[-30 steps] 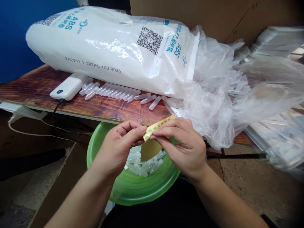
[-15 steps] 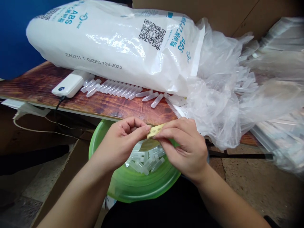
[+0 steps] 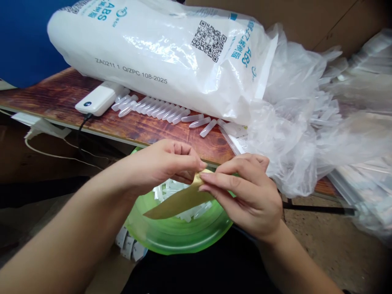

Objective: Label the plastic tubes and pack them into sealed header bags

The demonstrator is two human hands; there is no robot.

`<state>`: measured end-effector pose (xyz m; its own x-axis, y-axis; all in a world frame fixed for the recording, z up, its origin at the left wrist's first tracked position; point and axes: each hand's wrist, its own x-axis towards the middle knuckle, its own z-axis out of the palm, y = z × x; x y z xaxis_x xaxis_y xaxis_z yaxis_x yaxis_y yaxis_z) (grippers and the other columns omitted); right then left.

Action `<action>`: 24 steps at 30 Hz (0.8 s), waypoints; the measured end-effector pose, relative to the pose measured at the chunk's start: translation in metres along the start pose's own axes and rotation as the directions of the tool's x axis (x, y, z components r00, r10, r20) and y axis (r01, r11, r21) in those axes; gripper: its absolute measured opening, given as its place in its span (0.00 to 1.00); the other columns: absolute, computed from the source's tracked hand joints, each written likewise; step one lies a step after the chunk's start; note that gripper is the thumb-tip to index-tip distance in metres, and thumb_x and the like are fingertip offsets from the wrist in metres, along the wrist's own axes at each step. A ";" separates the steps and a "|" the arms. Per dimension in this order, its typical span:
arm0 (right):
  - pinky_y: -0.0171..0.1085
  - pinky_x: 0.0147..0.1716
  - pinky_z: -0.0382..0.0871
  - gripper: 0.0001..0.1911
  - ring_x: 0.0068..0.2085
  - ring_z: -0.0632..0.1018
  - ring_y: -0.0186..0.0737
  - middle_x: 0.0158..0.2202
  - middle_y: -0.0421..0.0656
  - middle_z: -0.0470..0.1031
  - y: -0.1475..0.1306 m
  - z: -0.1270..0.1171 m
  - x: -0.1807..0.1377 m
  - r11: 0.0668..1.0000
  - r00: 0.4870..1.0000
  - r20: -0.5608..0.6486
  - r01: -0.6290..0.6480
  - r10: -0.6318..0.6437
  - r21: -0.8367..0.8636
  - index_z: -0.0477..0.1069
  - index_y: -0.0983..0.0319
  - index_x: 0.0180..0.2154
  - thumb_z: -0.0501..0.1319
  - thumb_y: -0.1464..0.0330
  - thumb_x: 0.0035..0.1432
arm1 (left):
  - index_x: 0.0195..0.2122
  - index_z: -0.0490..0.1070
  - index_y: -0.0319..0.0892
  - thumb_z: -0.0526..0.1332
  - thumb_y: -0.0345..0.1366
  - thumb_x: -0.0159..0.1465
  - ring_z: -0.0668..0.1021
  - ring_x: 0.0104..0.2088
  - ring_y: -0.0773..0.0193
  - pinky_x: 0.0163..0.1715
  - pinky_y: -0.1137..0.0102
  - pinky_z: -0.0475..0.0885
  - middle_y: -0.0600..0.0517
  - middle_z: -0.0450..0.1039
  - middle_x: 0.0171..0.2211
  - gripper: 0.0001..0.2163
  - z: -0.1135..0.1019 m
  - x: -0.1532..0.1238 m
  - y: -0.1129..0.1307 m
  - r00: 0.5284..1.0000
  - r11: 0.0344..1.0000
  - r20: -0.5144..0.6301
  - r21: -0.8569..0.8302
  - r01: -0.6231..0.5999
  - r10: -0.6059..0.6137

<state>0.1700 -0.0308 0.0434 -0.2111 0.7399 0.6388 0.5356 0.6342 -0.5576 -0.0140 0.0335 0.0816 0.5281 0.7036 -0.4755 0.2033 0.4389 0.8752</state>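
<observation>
My left hand and my right hand meet above a green plastic bowl on my lap. Both pinch one end of a yellow paper strip, which hangs down to the left over the bowl. Several small clear plastic tubes lie in the bowl. More clear tubes lie in a row on the wooden table just beyond my hands.
A big white ABS resin sack lies along the table. A white power bank with a black cable sits at its left. Crumpled clear plastic bags holding more tubes fill the right side. Cardboard stands behind.
The yellow strip, earlier sticking up to the right between my fingers, now hangs down to the left over the bowl. My hands have risen slightly; the view shifted left.
</observation>
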 end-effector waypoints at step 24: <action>0.43 0.39 0.57 0.10 0.34 0.72 0.34 0.32 0.38 0.76 0.010 -0.019 -0.003 0.992 0.964 0.247 0.078 -0.101 0.101 0.78 0.55 0.39 0.63 0.73 0.58 | 0.24 0.76 0.44 0.64 0.34 0.53 0.73 0.20 0.65 0.23 0.72 0.70 0.50 0.76 0.22 0.03 -0.004 0.032 0.003 0.862 0.970 0.445 0.113 0.215 -0.243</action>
<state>0.1913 -0.0312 0.0455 -0.4594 0.7045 0.5409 0.4318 0.7093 -0.5571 0.0001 0.0594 0.0691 0.7725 0.2516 -0.5831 0.4038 0.5142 0.7567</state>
